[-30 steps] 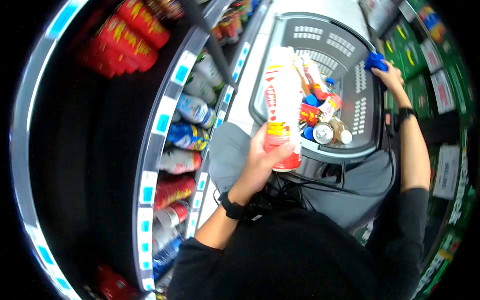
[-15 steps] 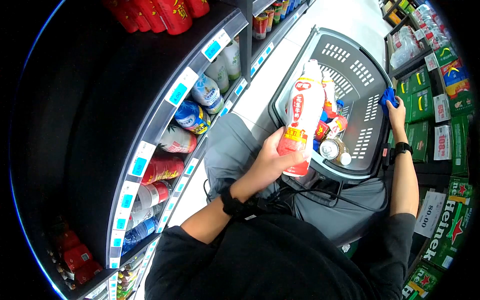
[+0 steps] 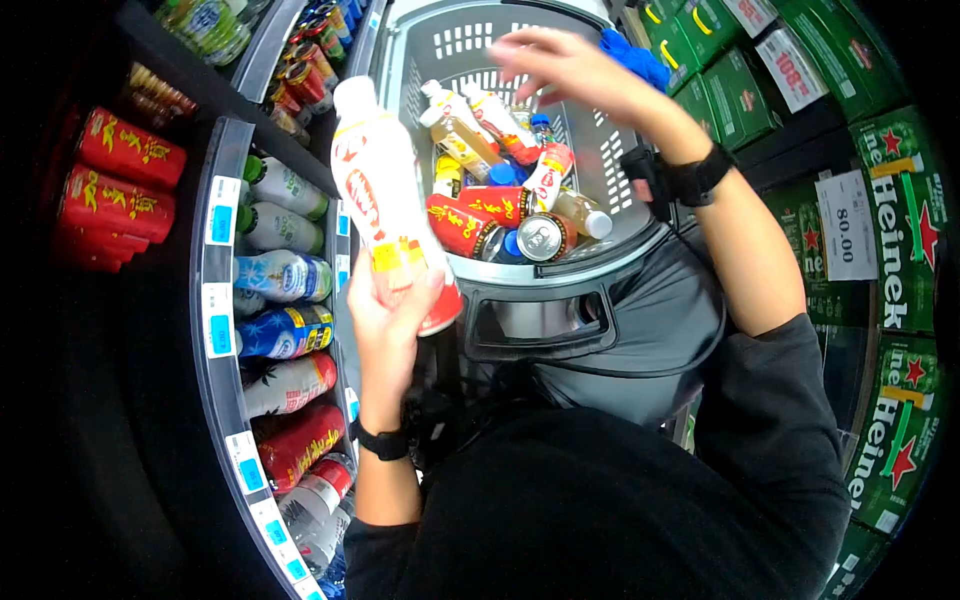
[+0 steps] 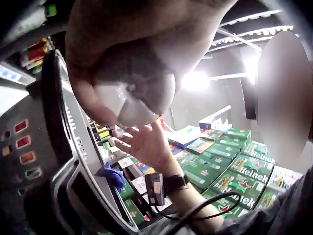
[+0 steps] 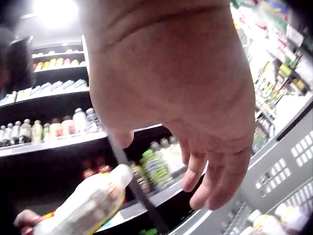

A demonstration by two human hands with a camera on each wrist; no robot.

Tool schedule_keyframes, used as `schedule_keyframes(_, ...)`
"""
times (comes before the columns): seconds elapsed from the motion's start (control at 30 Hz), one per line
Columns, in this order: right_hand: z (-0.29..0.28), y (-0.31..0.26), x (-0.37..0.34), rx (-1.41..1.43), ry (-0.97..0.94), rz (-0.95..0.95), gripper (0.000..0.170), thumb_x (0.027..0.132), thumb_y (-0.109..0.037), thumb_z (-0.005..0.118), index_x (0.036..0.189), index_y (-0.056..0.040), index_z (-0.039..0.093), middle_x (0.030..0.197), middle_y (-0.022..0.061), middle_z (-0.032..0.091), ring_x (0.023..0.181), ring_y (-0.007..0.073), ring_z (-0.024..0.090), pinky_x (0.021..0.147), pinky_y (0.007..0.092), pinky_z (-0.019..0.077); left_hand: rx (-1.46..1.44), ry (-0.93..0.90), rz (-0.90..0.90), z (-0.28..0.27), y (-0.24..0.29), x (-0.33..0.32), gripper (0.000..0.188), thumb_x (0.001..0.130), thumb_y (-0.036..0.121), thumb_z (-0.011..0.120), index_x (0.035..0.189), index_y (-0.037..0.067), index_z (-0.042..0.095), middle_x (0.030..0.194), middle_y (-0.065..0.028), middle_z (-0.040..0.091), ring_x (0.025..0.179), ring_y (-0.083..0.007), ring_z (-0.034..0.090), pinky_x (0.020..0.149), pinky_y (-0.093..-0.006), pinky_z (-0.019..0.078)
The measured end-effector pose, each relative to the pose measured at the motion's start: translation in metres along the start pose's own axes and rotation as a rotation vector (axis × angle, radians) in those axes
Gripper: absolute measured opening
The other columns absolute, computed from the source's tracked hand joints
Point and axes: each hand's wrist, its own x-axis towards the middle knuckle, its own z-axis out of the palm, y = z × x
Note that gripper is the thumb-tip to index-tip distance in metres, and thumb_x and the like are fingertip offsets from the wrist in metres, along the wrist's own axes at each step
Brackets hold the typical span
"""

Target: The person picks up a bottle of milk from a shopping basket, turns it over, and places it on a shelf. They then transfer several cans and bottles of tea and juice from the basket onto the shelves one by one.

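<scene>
My left hand [image 3: 385, 310] grips a white and red plastic drink bottle [image 3: 375, 190] near its base, thumb across the front. The bottle leans with its white cap up and away, left of the grey basket [image 3: 600, 170]. In the left wrist view the bottle's white underside [image 4: 142, 105] shows between the fingers. My right hand [image 3: 565, 75] hovers over the basket with fingers spread and relaxed, holding nothing. Beside that forearm a blue cloth [image 3: 635, 62] hangs at the basket's rim. Several bottles and red cans [image 3: 460, 225] lie inside the basket.
Shelves with bottles [image 3: 285, 275] and price tags run along my left, with red cans [image 3: 120, 200] deeper in. Green beer cartons [image 3: 905, 430] are stacked on my right. A black cable [image 3: 650, 372] loops across my lap below the basket handle [image 3: 540, 350].
My right hand has let go of the blue cloth at the rim and moved left, over the basket and toward the bottle. The left hand still holds the bottle; the head view has turned.
</scene>
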Motion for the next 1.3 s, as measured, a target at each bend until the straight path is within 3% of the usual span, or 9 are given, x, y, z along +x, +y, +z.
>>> schedule_keyframes(0.13, 0.037, -0.029, -0.013, 0.199, -0.096, -0.025, 0.070, 0.090, -0.051, 0.063, 0.134, 0.0012, 0.049, 0.107, 0.0098, 0.065, 0.073, 0.0117, 0.066, 0.061, 0.0248, 0.0528, 0.252, -0.086, 0.168, 0.027, 0.010, 0.036, 0.044, 0.079, 0.006, 0.077, 0.117, -0.002, 0.055, 0.103, -0.0073, 0.066, 0.090, -0.0120, 0.064, 0.081, -0.0271, 0.0512)
schedule_keyframes(0.3, 0.026, -0.017, -0.013, 0.128, -0.089, -0.058, 0.054, 0.084, -0.045, 0.073, 0.111, -0.0007, 0.061, 0.089, 0.0056, 0.068, 0.073, 0.0109, 0.066, 0.061, 0.0253, 0.0532, 0.539, -0.157, 0.232, 0.040, -0.004, 0.059, 0.049, 0.076, 0.011, 0.081, 0.116, 0.000, 0.057, 0.102, -0.0065, 0.066, 0.090, -0.0121, 0.063, 0.080, -0.0283, 0.0511)
schedule_keyframes(0.4, 0.027, -0.003, -0.006, -0.046, 0.184, -0.532, 0.047, 0.081, -0.041, 0.076, 0.107, -0.0046, 0.062, 0.088, 0.0080, 0.070, 0.075, 0.0204, 0.069, 0.066, 0.0351, 0.0544, 0.734, -0.129, 0.319, 0.037, -0.016, 0.065, 0.060, 0.074, 0.019, 0.083, 0.123, -0.002, 0.056, 0.110, -0.0136, 0.065, 0.096, -0.0210, 0.064, 0.084, -0.0334, 0.0513)
schedule_keyframes(0.43, 0.021, -0.005, -0.011, -0.047, 0.192, -0.527, 0.047, 0.081, -0.041, 0.076, 0.107, -0.0046, 0.062, 0.088, 0.0080, 0.070, 0.075, 0.0204, 0.069, 0.066, 0.0351, 0.0544, 0.907, -0.064, 0.351, 0.036, -0.018, 0.067, 0.066, 0.073, 0.024, 0.084, 0.126, -0.001, 0.055, 0.113, -0.0163, 0.065, 0.101, -0.0265, 0.064, 0.087, -0.0367, 0.0510)
schedule_keyframes(0.53, 0.006, -0.001, -0.018, -0.619, 0.431, -0.581, 0.053, 0.074, -0.049, 0.075, 0.103, -0.0062, 0.062, 0.089, 0.0182, 0.069, 0.085, 0.0364, 0.068, 0.074, 0.0421, 0.0551, 1.224, -0.167, 0.371, 0.021, -0.025, 0.074, 0.072, 0.072, 0.030, 0.084, 0.130, 0.001, 0.053, 0.120, -0.0189, 0.060, 0.107, -0.0339, 0.060, 0.093, -0.0412, 0.0480)
schedule_keyframes(0.63, 0.001, 0.023, -0.004, -0.905, 0.304, -0.541, 0.046, 0.077, -0.039, 0.076, 0.106, -0.0067, 0.061, 0.088, 0.0129, 0.070, 0.078, 0.0287, 0.069, 0.066, 0.0384, 0.0545, 1.494, -0.299, 0.470, 0.024, -0.026, 0.078, 0.074, 0.073, 0.033, 0.082, 0.131, -0.003, 0.052, 0.121, -0.0240, 0.058, 0.108, -0.0414, 0.058, 0.095, -0.0443, 0.0477)
schedule_keyframes(0.73, 0.002, 0.052, 0.006, -0.970, 0.146, -0.372, 0.053, 0.073, -0.048, 0.073, 0.104, -0.0073, 0.060, 0.086, 0.0160, 0.069, 0.080, 0.0345, 0.068, 0.068, 0.0419, 0.0549, 1.618, -0.511, 0.021, 0.034, -0.027, 0.093, 0.080, 0.073, 0.052, 0.076, 0.133, 0.005, 0.053, 0.118, -0.0260, 0.058, 0.111, -0.0409, 0.058, 0.095, -0.0444, 0.0479)
schedule_keyframes(0.87, 0.012, 0.096, 0.016, -1.055, -0.073, -0.075, 0.061, 0.071, -0.056, 0.071, 0.107, -0.0071, 0.061, 0.086, 0.0159, 0.070, 0.081, 0.0350, 0.069, 0.070, 0.0433, 0.0553, 1.677, -0.528, -0.101, 0.041, -0.032, 0.098, 0.086, 0.072, 0.055, 0.073, 0.137, 0.005, 0.050, 0.129, -0.0277, 0.053, 0.119, -0.0433, 0.053, 0.099, -0.0454, 0.0468)
schedule_keyframes(1.3, 0.046, 0.102, 0.006, -0.954, -0.351, -0.008, 0.056, 0.077, -0.042, 0.073, 0.125, -0.0149, 0.063, 0.102, 0.0144, 0.070, 0.095, 0.0325, 0.068, 0.081, 0.0425, 0.0534, 1.581, -0.499, -0.225, 0.043, -0.029, 0.102, 0.092, 0.061, 0.054, 0.076, 0.136, 0.007, 0.051, 0.116, -0.0314, 0.060, 0.115, -0.0417, 0.055, 0.099, -0.0429, 0.0459)
